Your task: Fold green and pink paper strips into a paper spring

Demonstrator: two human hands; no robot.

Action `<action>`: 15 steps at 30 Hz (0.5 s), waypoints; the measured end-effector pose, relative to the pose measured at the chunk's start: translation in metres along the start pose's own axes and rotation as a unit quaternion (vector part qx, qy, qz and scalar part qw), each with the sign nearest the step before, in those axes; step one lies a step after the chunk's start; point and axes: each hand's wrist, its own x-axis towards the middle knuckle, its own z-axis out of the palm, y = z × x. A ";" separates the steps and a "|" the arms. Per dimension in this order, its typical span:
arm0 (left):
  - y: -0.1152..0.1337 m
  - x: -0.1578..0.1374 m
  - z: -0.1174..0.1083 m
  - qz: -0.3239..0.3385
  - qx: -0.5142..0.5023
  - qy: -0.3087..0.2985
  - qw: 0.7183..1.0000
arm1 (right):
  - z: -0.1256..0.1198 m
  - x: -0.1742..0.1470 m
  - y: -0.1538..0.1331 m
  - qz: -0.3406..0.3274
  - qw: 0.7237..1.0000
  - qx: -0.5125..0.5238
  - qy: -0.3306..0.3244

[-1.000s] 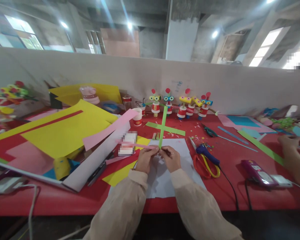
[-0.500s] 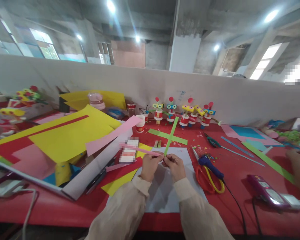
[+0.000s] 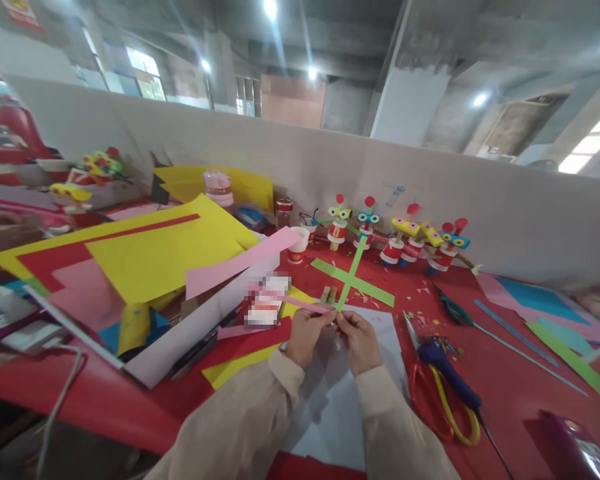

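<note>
My left hand [image 3: 307, 337] is closed in a pinch on the end of a pink paper strip [image 3: 297, 303], which reaches off to the left. Between the closed fingers of my right hand [image 3: 363, 341] is a light green paper strip [image 3: 359, 259] that points away from me. The two strip ends meet at my fingertips; how they join is hidden. Below both hands lies a white sheet [image 3: 325, 420]. Beyond them, another green strip [image 3: 377, 291] rests on the red table, and the held green strip crosses in front of it.
Scissors [image 3: 473, 437] and a blue-handled tool [image 3: 450, 370] with a cord lie right of the sheet. Paper-cup figures [image 3: 337, 230] stand along the wall. Yellow sheets [image 3: 145, 253] and a white roll [image 3: 195, 327] are at left. Another person's hand [image 3: 0, 240] shows at the left edge.
The view has turned to the left, so the table things appear shifted and tilted. Another person's hand at the right has gone out of view. My hands keep their pinch on both strips.
</note>
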 end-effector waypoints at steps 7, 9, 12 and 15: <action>0.003 -0.009 0.021 -0.002 0.017 0.069 0.997 | -0.002 0.002 0.004 -0.034 0.999 0.031 0.016; 0.005 -0.012 0.025 0.065 0.075 0.081 0.992 | -0.001 0.001 0.006 -0.063 0.997 0.029 0.023; 0.011 -0.013 0.024 0.204 0.199 0.048 0.957 | 0.003 -0.003 0.005 -0.059 0.996 0.058 0.024; 0.016 -0.012 0.018 0.278 0.264 0.004 0.923 | 0.008 -0.007 0.000 -0.038 0.994 0.096 0.021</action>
